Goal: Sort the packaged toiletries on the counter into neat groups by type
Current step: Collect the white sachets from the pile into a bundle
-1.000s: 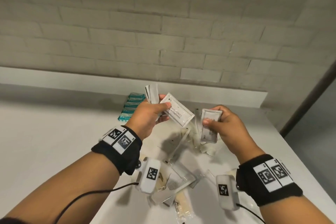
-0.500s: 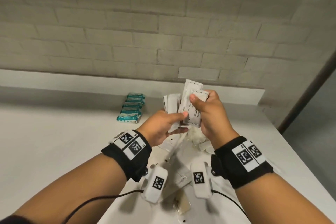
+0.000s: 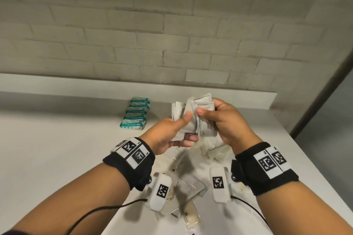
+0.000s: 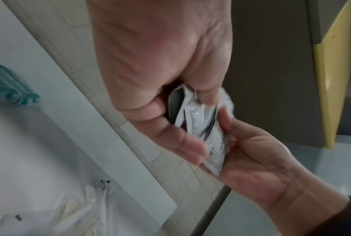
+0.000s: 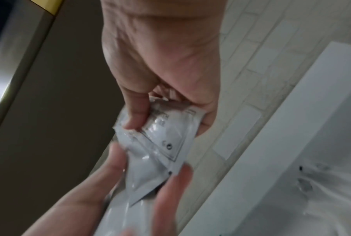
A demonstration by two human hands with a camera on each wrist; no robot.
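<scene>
Both hands meet above the white counter (image 3: 57, 154) around a small stack of white sachets (image 3: 193, 114). My left hand (image 3: 172, 133) grips the stack from the left, thumb pressed on its front. My right hand (image 3: 219, 122) pinches a white sachet (image 5: 166, 137) with printed text against that stack. In the left wrist view the sachets (image 4: 196, 118) sit crumpled between both hands. A neat row of teal soap packets (image 3: 136, 113) lies by the back ledge. Below the wrists, a loose pile of clear packets (image 3: 191, 189) holds a comb and other items.
A raised white ledge (image 3: 76, 84) and a brick wall run along the back. The counter's right edge (image 3: 298, 150) drops off beside a dark post (image 3: 322, 89). Black cables trail from the wrist cameras.
My right hand has carried its sachet left and up from apart to against the left hand's stack. Both hands now hold the stack together.
</scene>
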